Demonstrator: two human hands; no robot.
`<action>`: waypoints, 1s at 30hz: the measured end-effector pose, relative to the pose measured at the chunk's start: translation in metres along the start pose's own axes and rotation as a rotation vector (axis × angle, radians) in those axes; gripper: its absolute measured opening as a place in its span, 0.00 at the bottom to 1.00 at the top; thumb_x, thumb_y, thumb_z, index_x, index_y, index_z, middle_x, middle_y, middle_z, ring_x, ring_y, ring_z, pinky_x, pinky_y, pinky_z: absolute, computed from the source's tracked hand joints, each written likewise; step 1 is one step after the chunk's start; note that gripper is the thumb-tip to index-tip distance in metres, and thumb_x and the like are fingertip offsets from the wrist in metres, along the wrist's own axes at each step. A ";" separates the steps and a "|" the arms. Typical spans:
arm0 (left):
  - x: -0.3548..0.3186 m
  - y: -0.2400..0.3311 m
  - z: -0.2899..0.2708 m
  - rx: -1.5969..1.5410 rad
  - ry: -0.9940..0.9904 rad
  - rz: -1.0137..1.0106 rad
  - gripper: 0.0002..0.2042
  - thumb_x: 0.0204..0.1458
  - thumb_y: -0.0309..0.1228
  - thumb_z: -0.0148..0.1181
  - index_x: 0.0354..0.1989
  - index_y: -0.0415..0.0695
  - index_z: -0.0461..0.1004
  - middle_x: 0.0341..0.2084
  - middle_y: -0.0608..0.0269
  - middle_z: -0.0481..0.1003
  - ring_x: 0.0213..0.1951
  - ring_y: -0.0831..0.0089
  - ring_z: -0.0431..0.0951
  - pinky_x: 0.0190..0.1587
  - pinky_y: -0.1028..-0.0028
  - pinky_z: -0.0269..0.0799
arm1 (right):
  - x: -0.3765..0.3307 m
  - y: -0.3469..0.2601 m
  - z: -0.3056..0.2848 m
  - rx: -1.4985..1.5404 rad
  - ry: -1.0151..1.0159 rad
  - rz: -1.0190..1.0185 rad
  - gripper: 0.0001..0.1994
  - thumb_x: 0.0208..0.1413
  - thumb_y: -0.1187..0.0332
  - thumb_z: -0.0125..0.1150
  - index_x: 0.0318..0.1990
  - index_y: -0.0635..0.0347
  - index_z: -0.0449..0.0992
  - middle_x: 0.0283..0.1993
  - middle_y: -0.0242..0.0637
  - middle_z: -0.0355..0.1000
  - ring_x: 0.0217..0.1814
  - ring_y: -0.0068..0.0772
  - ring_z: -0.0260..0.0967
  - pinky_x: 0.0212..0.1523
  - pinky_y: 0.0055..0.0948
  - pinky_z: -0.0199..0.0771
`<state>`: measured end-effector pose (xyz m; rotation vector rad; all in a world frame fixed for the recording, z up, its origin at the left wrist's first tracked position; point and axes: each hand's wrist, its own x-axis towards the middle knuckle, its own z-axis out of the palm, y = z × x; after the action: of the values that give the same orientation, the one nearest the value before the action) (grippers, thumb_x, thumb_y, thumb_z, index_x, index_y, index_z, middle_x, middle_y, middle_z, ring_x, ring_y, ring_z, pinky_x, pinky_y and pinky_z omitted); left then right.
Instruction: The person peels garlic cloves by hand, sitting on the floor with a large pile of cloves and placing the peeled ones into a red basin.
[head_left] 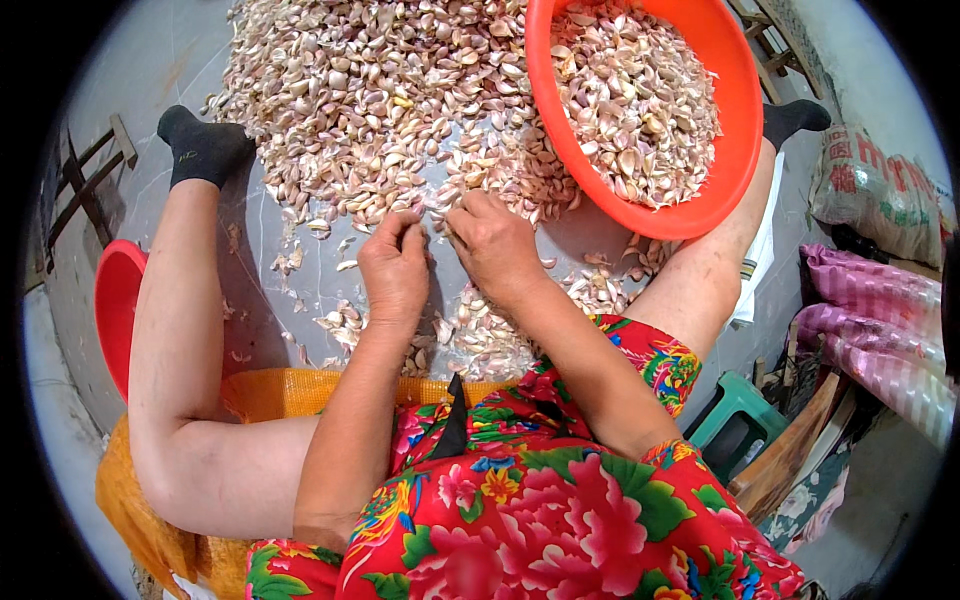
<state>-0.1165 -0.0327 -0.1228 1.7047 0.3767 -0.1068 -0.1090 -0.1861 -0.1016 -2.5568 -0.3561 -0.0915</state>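
Garlic clove (pixel 437 222): small, pale, barely visible, pinched between the two hands at the near edge of the big heap of garlic cloves (pixel 370 100) spread on the grey floor (pixel 190 60). It sits right at the fingertips of both hands, between them; its long axis cannot be made out at this size.

Left hand (pixel 395 270): back of hand up, fingers curled together and pointing away from the body, tips closed on the clove or on the loose skin around it — probably the clove, view too poor to be sure.

Right hand (pixel 495 245): just beside the left, nearly touching, fingers bent inward and closed toward the same spot. Both hands equally near; the right comes in from the side of the basin.

Outward: orange basin (pixel 745 130), tilted against the right leg, partly filled with separated cloves, its rim close to the right hand. Papery skins and stray cloves (pixel 480 335) lie scattered on the floor under the wrists. Legs spread either side of the heap, black socks (pixel 200 148) on the feet. Red basin (pixel 118 300) well off to the left. Yellow woven sack (pixel 270 392) under the seated person. Green plastic stool (pixel 735 415) and striped bundles (pixel 880 320) to the right.
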 end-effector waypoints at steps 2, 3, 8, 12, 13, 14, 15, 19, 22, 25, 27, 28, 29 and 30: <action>-0.005 0.010 0.002 0.064 -0.067 -0.049 0.04 0.59 0.22 0.58 0.37 0.37 0.79 0.23 0.64 0.79 0.21 0.80 0.73 0.25 0.77 0.69 | -0.003 0.003 0.005 -0.056 -0.019 0.006 0.07 0.50 0.71 0.68 0.35 0.58 0.77 0.36 0.40 0.74 0.40 0.47 0.75 0.38 0.41 0.77; -0.003 0.010 0.000 0.111 -0.095 -0.038 0.05 0.58 0.23 0.59 0.39 0.36 0.80 0.25 0.60 0.81 0.21 0.79 0.76 0.26 0.75 0.71 | -0.004 0.003 0.006 -0.083 -0.028 0.004 0.07 0.50 0.70 0.68 0.36 0.58 0.77 0.36 0.40 0.74 0.38 0.48 0.75 0.37 0.41 0.76; -0.012 0.018 -0.003 0.005 -0.335 -0.181 0.05 0.59 0.23 0.61 0.38 0.35 0.80 0.24 0.62 0.80 0.22 0.80 0.76 0.25 0.77 0.71 | -0.024 -0.001 -0.005 0.337 0.005 0.249 0.09 0.45 0.73 0.69 0.34 0.63 0.76 0.33 0.45 0.75 0.34 0.44 0.77 0.34 0.38 0.76; -0.018 0.024 0.003 -0.219 -0.365 -0.333 0.04 0.59 0.21 0.61 0.38 0.36 0.81 0.25 0.65 0.79 0.24 0.80 0.77 0.25 0.79 0.72 | -0.032 -0.012 -0.024 0.554 0.000 0.386 0.09 0.44 0.75 0.71 0.33 0.64 0.77 0.28 0.42 0.73 0.29 0.34 0.76 0.29 0.33 0.73; -0.019 0.024 0.004 -0.232 -0.374 -0.321 0.04 0.59 0.21 0.60 0.38 0.36 0.81 0.26 0.64 0.80 0.25 0.80 0.77 0.27 0.79 0.74 | -0.034 -0.011 -0.026 0.671 -0.011 0.448 0.08 0.46 0.76 0.72 0.34 0.65 0.79 0.29 0.39 0.76 0.27 0.25 0.76 0.28 0.28 0.74; -0.020 0.023 0.004 -0.244 -0.382 -0.310 0.04 0.59 0.20 0.60 0.39 0.36 0.81 0.26 0.64 0.80 0.25 0.79 0.78 0.28 0.79 0.75 | -0.035 -0.011 -0.031 0.779 -0.040 0.511 0.07 0.47 0.77 0.72 0.34 0.66 0.80 0.30 0.38 0.78 0.28 0.24 0.76 0.29 0.26 0.76; -0.021 0.024 0.003 -0.255 -0.389 -0.298 0.04 0.60 0.19 0.60 0.39 0.36 0.81 0.27 0.64 0.80 0.26 0.79 0.79 0.29 0.79 0.77 | -0.035 -0.013 -0.040 0.889 -0.070 0.573 0.07 0.48 0.77 0.71 0.34 0.67 0.81 0.32 0.37 0.79 0.29 0.23 0.77 0.30 0.24 0.77; -0.027 0.032 -0.001 -0.305 -0.386 -0.286 0.05 0.60 0.20 0.60 0.43 0.35 0.80 0.31 0.60 0.82 0.30 0.75 0.82 0.35 0.77 0.81 | -0.046 -0.004 -0.046 1.257 -0.078 0.713 0.09 0.55 0.77 0.69 0.43 0.69 0.81 0.35 0.38 0.81 0.34 0.25 0.81 0.34 0.22 0.81; -0.033 0.037 0.001 -0.305 -0.402 -0.228 0.05 0.60 0.19 0.60 0.42 0.35 0.80 0.32 0.59 0.82 0.31 0.74 0.83 0.37 0.76 0.82 | -0.054 0.000 -0.043 1.472 -0.054 0.774 0.10 0.58 0.76 0.68 0.47 0.70 0.80 0.36 0.40 0.81 0.34 0.27 0.81 0.34 0.23 0.82; -0.038 0.041 0.002 -0.273 -0.414 -0.174 0.05 0.59 0.18 0.60 0.41 0.35 0.79 0.32 0.60 0.82 0.32 0.75 0.83 0.37 0.76 0.81 | -0.057 -0.001 -0.042 1.549 -0.022 0.760 0.10 0.59 0.77 0.67 0.46 0.71 0.79 0.37 0.40 0.81 0.34 0.27 0.81 0.35 0.23 0.82; -0.039 0.036 0.001 -0.247 -0.430 -0.111 0.05 0.59 0.18 0.60 0.41 0.36 0.79 0.32 0.61 0.82 0.32 0.76 0.82 0.37 0.76 0.81 | -0.057 -0.002 -0.044 1.532 -0.013 0.732 0.08 0.59 0.77 0.66 0.45 0.71 0.79 0.38 0.39 0.81 0.34 0.27 0.81 0.36 0.23 0.83; -0.040 0.034 0.001 -0.232 -0.447 -0.105 0.04 0.59 0.18 0.60 0.41 0.36 0.79 0.32 0.61 0.82 0.32 0.76 0.82 0.36 0.77 0.80 | -0.058 -0.001 -0.045 1.499 -0.022 0.717 0.07 0.60 0.78 0.65 0.44 0.70 0.79 0.37 0.39 0.80 0.35 0.27 0.81 0.36 0.24 0.83; -0.041 0.031 0.001 -0.217 -0.465 -0.100 0.04 0.60 0.18 0.60 0.40 0.36 0.79 0.32 0.62 0.81 0.31 0.77 0.82 0.36 0.77 0.80 | -0.058 -0.001 -0.047 1.466 -0.032 0.701 0.06 0.60 0.78 0.65 0.43 0.70 0.78 0.37 0.39 0.80 0.35 0.27 0.81 0.36 0.24 0.83; -0.042 0.029 0.001 -0.202 -0.483 -0.095 0.04 0.60 0.18 0.60 0.40 0.36 0.79 0.31 0.63 0.81 0.31 0.78 0.81 0.35 0.77 0.80 | -0.057 -0.001 -0.048 1.409 -0.078 0.699 0.06 0.60 0.78 0.64 0.42 0.70 0.78 0.37 0.38 0.80 0.35 0.27 0.80 0.36 0.24 0.83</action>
<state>-0.1474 -0.0449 -0.0836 1.4061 0.1015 -0.5219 -0.1639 -0.2249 -0.0682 -1.1558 0.3735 0.3851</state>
